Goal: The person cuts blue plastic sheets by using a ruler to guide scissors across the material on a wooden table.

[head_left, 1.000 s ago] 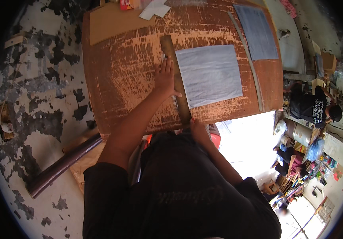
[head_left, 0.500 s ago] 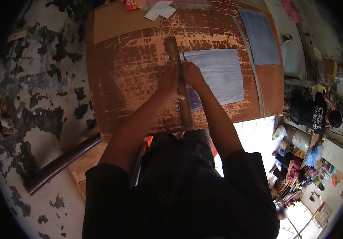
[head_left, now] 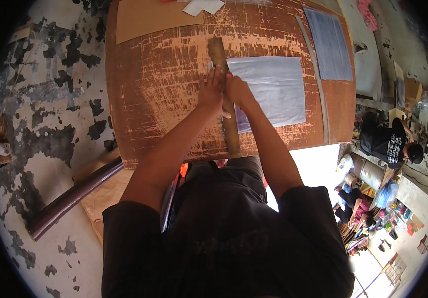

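A long, worn metal straightedge (head_left: 231, 136) lies on the board, running away from me along the left edge of a bluish-grey sheet (head_left: 276, 92). My left hand (head_left: 211, 92) presses it down, fingers stretched out on its left side and thumb across it. Against its right side, my right hand (head_left: 239, 92) is closed around what looks like a cutter knife; only a small red part shows by the fingertips, the rest is hidden. Part of the sheet lies beneath the right hand and forearm.
The brown board (head_left: 154, 99) is heavily scored. A tan card (head_left: 154, 19) and white paper pieces (head_left: 203, 7) lie far left; a narrow grey strip (head_left: 318, 82) and another bluish sheet (head_left: 329, 44) lie right. Two people (head_left: 385, 141) are at lower right. A dark roll (head_left: 75, 198) leans left.
My right hand has come slightly nearer to me along the straightedge. My left hand stays on the straightedge. The whole view has shifted a little.
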Available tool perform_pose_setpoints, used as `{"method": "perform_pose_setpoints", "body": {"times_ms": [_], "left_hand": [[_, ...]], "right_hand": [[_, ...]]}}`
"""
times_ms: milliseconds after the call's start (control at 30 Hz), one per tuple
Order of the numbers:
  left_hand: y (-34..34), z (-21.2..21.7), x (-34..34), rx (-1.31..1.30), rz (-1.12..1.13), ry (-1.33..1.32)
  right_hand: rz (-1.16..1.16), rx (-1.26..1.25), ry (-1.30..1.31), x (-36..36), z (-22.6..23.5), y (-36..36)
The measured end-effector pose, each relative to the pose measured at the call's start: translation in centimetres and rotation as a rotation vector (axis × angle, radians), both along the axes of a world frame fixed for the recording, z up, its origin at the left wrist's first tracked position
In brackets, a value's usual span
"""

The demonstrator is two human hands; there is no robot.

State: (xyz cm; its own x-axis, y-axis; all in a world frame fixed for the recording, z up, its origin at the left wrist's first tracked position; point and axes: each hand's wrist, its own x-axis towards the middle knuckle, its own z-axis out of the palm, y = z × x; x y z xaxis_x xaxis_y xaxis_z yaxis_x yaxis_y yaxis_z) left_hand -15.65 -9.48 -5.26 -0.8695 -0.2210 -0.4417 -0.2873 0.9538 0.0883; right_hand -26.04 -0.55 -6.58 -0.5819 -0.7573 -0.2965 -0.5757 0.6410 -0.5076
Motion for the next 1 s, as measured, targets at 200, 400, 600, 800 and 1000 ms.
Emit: {"method": "perform_pose_setpoints", "body": {"times_ms": [200,400,600,800,1000], "left_hand": [[0.2,-0.1,0.2,-0.026,0.021,0.017],[0.1,-0.4,0.4,-0.012,0.022,0.054],[-0.1,-0.2,0.3,-0.02,0.006,0.014],[-0.1,0.1,0.5,-0.033,0.018,-0.003],[-0.4,-0.7,0.7,0.119,0.063,0.13]], "right_hand": [[-0.235,0.08,-0.264,7.2,1.8,8.7],[-0.339,0.199,-0.358,13.8,2.5,17.4],[-0.141,0.191,-0.332,14.4,2.2,20.7],[-0.186,0.001,-0.212,4.7,6.9,10.8],[-0.054,-0.071,0.012,-2.2,0.2,-1.5]]}}
